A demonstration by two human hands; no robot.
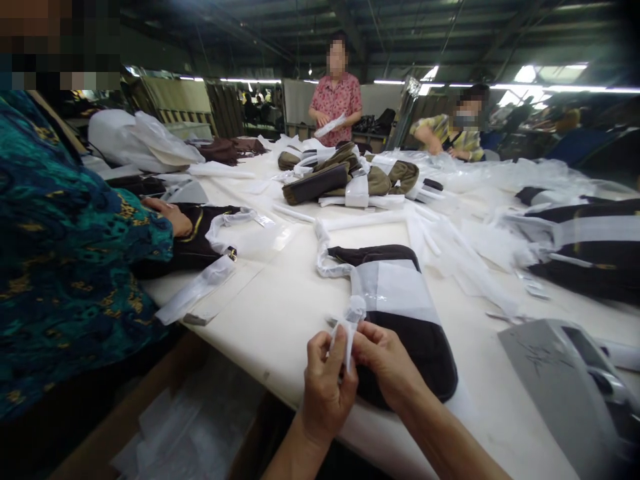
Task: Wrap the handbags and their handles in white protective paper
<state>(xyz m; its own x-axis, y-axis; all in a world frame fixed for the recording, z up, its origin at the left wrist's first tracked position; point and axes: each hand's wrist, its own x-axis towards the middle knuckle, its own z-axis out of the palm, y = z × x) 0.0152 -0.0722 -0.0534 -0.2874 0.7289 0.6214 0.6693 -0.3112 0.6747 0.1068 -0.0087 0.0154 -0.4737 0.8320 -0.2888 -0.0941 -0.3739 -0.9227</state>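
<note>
At the near edge of a pale table [273, 310], seen from the head camera, both hands work close together over the lower left side of a black bag [423, 347]. The left hand [327, 383] has its fingers curled and its thumb pressed on a white strip [351, 340], gripping it; the right hand [385, 360] pinches the same strip from the other side, its fingertips almost meeting those of the left. The bag lies flat, with a white paper band [400, 290] around its middle and a white-wrapped strap [330, 270] curving along its left side towards the hands. To the right stands a grey machine [555, 387], and beyond it lies another black bag with a white band [600, 250]. Farther across the table, olive bags [385, 180] are heaped among white paper. On the left, a co-worker in a teal patterned top [100, 267] rests a hand [173, 217] on a dark bag [200, 230]. At the far side, a person in a pink shirt [340, 100] holds something white, while another in a yellow checked shirt [430, 130] leans over clear plastic [450, 163].
</note>
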